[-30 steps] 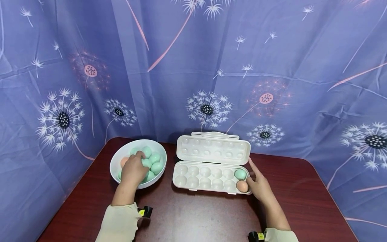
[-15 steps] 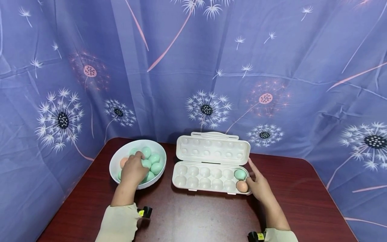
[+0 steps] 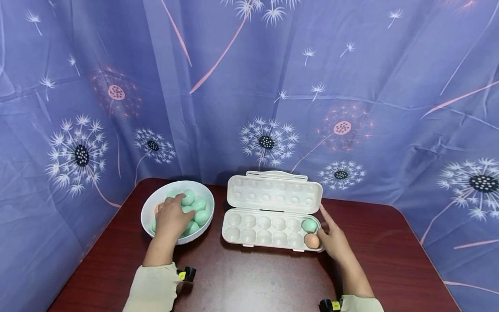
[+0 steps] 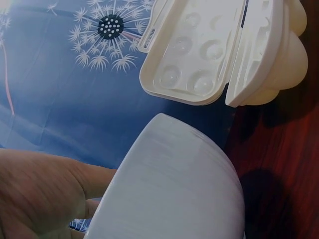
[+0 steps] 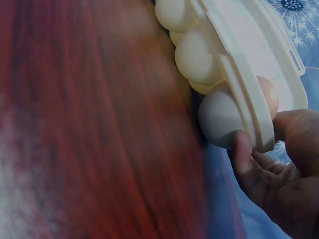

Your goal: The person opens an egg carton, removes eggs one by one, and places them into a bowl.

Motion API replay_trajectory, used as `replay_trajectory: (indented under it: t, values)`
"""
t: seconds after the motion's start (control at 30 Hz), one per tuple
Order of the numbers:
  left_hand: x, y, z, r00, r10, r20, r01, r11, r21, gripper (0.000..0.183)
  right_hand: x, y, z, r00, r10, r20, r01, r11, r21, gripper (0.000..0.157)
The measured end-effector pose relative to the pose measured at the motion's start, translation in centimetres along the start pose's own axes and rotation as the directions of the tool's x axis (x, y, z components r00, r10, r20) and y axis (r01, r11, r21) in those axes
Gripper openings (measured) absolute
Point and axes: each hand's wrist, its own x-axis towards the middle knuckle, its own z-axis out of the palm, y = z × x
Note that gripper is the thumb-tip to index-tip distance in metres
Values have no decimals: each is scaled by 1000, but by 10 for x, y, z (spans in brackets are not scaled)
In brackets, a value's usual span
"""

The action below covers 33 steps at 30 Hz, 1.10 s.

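My left hand (image 3: 171,216) reaches into a white bowl (image 3: 146,223) of eggs at the left. Its thumb and index finger lie spread around a green egg (image 3: 187,209); I cannot tell whether it grips one. In the left wrist view, the wall of the bowl (image 4: 174,184) hides the fingertips. My right hand (image 3: 336,240) holds the right end of an opened cream egg carton (image 3: 249,247), its digits on both sides of the rim in the right wrist view. A green egg (image 3: 309,225) and a brown egg (image 3: 312,241) sit in the carton's rightmost cups.
Several more green eggs (image 3: 202,217) and an orange-brown egg (image 3: 157,209) lie in the bowl. The raised lid (image 3: 274,193) leans back toward a blue dandelion-print curtain (image 3: 218,108). Dark red wood shows on the tabletop (image 3: 390,255) around both containers.
My left hand has shifted slightly over the eggs, and its thumb now shows apart from the index finger. The right hand and the carton have stayed in place.
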Motion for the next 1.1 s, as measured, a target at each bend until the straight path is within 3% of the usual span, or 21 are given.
replay_trajectory:
  t: [0.37, 0.73, 0.9, 1.1]
  values:
    - [0, 6, 2, 1000, -7, 9, 7, 1000, -11, 72, -1, -1, -1, 1000, -4, -4, 4, 1000, 4, 79]
    - [-7, 19, 3, 999, 33, -12, -32, 999, 17, 69, 1, 2, 1, 1000, -10, -7, 10, 1000, -2, 81]
    - [-9, 25, 6, 998, 43, -38, -44, 999, -12, 66, 1, 3, 2, 1000, -4, -4, 4, 1000, -1, 82]
    - [-11, 40, 15, 988, 98, -118, -103, 994, -33, 58, 0, 1, -1, 1000, -15, -1, 15, 1000, 1, 81]
